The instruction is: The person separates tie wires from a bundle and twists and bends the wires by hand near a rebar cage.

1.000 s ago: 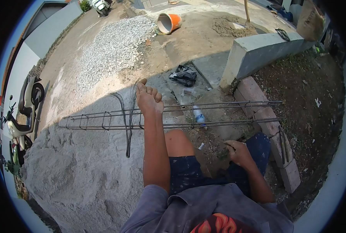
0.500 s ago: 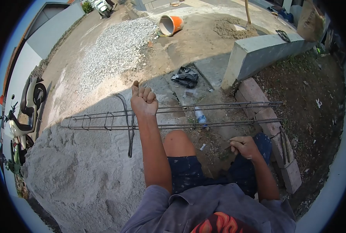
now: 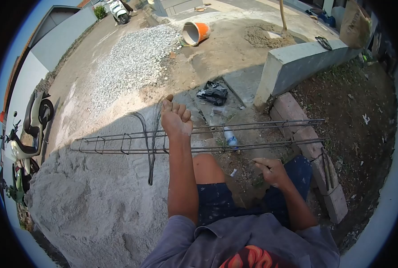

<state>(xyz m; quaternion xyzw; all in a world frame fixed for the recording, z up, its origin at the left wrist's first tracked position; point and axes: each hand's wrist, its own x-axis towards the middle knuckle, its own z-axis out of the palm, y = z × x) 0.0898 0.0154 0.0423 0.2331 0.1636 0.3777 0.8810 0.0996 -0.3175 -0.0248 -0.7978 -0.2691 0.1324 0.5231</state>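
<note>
A long rebar cage (image 3: 270, 144) with wire stirrups lies crosswise before my knees. Its left end is over the grey sand pile (image 3: 87, 196), its right end on the pinkish blocks (image 3: 307, 134). My left hand (image 3: 177, 118) is closed in a fist, thumb up, above the cage; whatever it may hold is hidden. Just left of it, a bundle of thin dark tie wire (image 3: 150, 172) hangs bent over the bars. My right hand (image 3: 272, 172) is closed near my right knee, below the cage; what sits in its fingers is too small to make out.
Beyond the cage are a plastic bottle (image 3: 230, 137), a black plastic bag (image 3: 213, 94), a gravel heap (image 3: 136, 60) and a tipped orange bucket (image 3: 202, 31). A low wall (image 3: 293, 67) stands at the right. Parked motorbikes (image 3: 33, 129) line the left.
My left hand has shifted right and slightly down, still closed. My right hand has moved a little left. The cage's left part sits slightly lower in view.
</note>
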